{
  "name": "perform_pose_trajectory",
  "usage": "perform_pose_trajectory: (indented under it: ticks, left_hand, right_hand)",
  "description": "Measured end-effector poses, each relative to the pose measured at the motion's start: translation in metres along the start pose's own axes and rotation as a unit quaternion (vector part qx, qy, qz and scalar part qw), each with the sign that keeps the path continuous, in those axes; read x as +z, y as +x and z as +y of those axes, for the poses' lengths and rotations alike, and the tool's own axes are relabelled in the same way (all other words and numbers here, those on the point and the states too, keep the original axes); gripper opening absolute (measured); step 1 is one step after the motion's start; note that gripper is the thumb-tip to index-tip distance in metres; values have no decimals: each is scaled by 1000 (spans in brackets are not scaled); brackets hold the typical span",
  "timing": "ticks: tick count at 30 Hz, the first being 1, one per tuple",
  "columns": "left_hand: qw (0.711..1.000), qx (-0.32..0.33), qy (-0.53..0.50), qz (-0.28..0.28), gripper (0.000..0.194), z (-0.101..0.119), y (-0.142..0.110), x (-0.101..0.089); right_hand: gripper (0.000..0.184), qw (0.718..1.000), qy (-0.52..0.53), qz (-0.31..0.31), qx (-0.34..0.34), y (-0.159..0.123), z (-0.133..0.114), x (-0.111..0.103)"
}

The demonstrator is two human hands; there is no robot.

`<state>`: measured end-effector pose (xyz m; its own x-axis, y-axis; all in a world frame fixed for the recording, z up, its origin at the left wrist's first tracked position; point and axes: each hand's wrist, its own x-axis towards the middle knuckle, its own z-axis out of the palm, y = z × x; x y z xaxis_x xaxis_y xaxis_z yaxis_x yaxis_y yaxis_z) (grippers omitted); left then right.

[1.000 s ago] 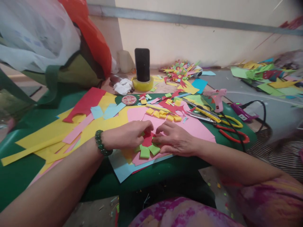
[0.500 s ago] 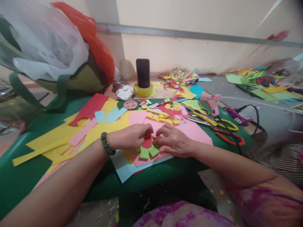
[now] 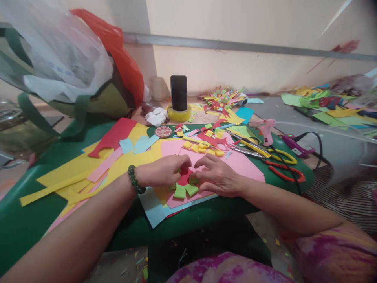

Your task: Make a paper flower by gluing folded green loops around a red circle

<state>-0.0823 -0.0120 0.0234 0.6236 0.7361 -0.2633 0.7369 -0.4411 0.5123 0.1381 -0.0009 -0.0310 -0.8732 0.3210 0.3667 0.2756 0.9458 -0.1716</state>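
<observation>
Between my hands a red paper piece (image 3: 185,177) lies on pink paper, with folded green paper loops (image 3: 180,191) set round its near side. My left hand (image 3: 167,171), wearing a green bead bracelet (image 3: 136,179) at the wrist, is closed with bent fingers at the left edge of this paper flower. From the other side my right hand (image 3: 218,175) curls its fingers on a green loop at the flower's right edge. The fingers hide part of the loops and the flower's far side. Just beyond lie several small yellow paper loops (image 3: 202,148).
At right are scissors with red and yellow handles (image 3: 287,173), a pink glue gun (image 3: 267,131) with a cord, and a purple power strip (image 3: 297,145). A phone (image 3: 178,93) stands in a yellow tape roll (image 3: 179,114). Bags (image 3: 67,59) and coloured sheets (image 3: 67,177) fill the left.
The whole view has shifted slightly. Both hands stay at the red and green paper flower with almost the same pose.
</observation>
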Motion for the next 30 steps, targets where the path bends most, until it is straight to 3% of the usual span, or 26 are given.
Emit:
perform_pose_trajectory:
  ticks: [11, 19, 23, 26, 30]
  left_hand:
    - [1000, 2, 7, 8, 35, 0, 0, 1]
    - [1000, -1, 11, 11, 36, 2, -1, -1]
    - [1000, 0, 14, 7, 32, 3, -2, -4]
    - [1000, -5, 23, 5, 31, 5, -4, -7]
    - [999, 15, 38, 21, 24, 5, -5, -7]
  right_hand:
    - [55, 999, 9, -42, -14, -1, -1, 0]
    - [53, 999, -5, -40, -11, 0, 0, 2]
    - [58, 999, 4, 41, -13, 2, 8, 5]
    - [51, 992, -8, 129, -8, 6, 6, -2]
    - [23, 966, -66, 242, -70, -10, -32, -28]
